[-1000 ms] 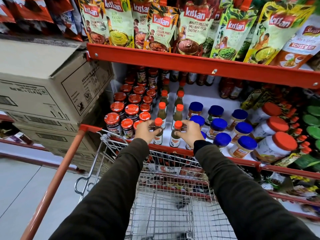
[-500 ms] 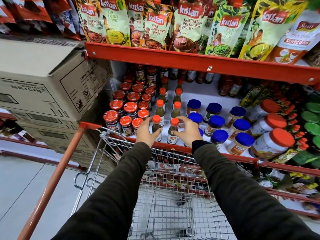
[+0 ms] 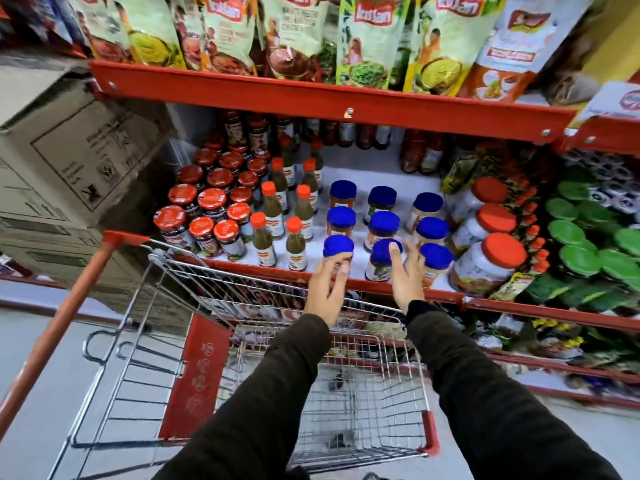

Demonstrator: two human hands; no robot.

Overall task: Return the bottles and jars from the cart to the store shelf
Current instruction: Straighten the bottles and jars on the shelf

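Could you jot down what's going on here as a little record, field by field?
place: store aisle, red shelf above a wire cart
left hand: fingers at the front blue-capped jar, grip unclear
right hand: open, fingers spread at the next blue-capped jar
left of the hands: two rows of orange-capped bottles, then red-lidded jars
right of the hands: large orange-lidded jars
shelf above: chutney pouches
cart: basket looks nearly empty

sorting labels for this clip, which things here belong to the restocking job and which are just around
Job: blue-lidded glass jars at the red shelf edge, wire shopping cart, left hand, right hand.

Around: brown cardboard boxes, green-lidded tubs, chutney pouches.
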